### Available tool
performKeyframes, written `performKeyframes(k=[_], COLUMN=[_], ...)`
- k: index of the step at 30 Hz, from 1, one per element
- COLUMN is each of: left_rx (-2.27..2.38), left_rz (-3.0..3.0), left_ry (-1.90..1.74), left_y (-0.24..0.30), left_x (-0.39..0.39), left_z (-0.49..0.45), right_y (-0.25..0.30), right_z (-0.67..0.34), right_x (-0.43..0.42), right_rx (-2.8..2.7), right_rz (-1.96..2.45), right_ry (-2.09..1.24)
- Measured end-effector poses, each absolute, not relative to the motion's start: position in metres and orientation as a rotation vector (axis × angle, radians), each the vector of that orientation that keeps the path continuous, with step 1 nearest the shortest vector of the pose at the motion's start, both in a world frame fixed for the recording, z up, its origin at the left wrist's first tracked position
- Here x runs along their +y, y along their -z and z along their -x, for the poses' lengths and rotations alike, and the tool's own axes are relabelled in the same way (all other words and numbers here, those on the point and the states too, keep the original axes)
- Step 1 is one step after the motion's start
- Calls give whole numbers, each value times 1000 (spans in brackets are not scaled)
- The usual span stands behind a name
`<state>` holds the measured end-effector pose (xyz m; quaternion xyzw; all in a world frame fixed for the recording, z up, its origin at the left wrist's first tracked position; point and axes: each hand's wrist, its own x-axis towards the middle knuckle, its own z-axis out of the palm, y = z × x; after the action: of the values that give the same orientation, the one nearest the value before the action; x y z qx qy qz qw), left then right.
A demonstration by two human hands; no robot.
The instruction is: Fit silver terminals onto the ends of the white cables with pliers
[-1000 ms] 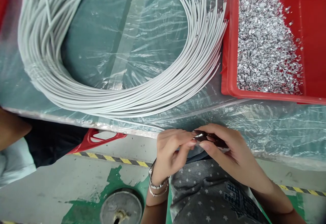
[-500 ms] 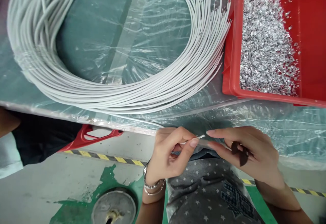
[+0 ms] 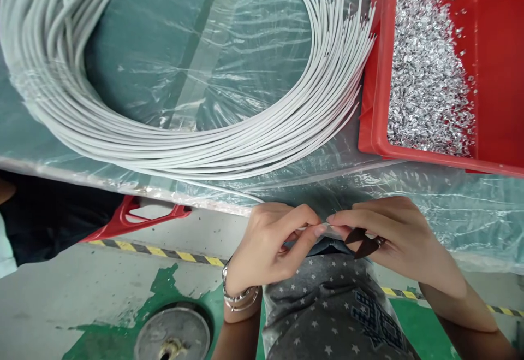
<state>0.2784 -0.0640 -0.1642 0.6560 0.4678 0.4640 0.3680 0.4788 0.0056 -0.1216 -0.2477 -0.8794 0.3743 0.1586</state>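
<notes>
Pinched between thumb and forefinger of the left hand (image 3: 268, 245), a white wire end (image 3: 323, 224) lies horizontally toward the right hand (image 3: 393, 234), whose fingertips meet it while gripping dark snips (image 3: 363, 243), just below the table edge (image 3: 123, 185).

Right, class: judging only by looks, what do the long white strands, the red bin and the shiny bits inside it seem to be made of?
White strands: probably plastic-sheathed wire or tubing; smooth, matt, bending in even curves.
Red bin: likely moulded plastic; uniform colour, slight gloss, rounded rim.
Shiny bits: apparently metal or foil; silvery, glinting, crumpled. Too small to tell which.
</notes>
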Motion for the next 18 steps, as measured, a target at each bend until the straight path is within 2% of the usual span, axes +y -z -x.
performKeyframes(k=[5, 15, 18], left_rx=[1181, 1190, 1175], left_rz=[-1768, -1834, -1844], left_ry=[-1138, -1063, -1059], left_y=[162, 162, 162], left_x=[-63, -62, -63], left_z=[-276, -275, -274], right_y=[114, 105, 107], right_z=[-479, -469, -469], right_x=[8, 17, 19], right_rx=[-2557, -2397, -2279], right_rz=[836, 1071, 1147], right_ry=[-1155, -1590, -1823])
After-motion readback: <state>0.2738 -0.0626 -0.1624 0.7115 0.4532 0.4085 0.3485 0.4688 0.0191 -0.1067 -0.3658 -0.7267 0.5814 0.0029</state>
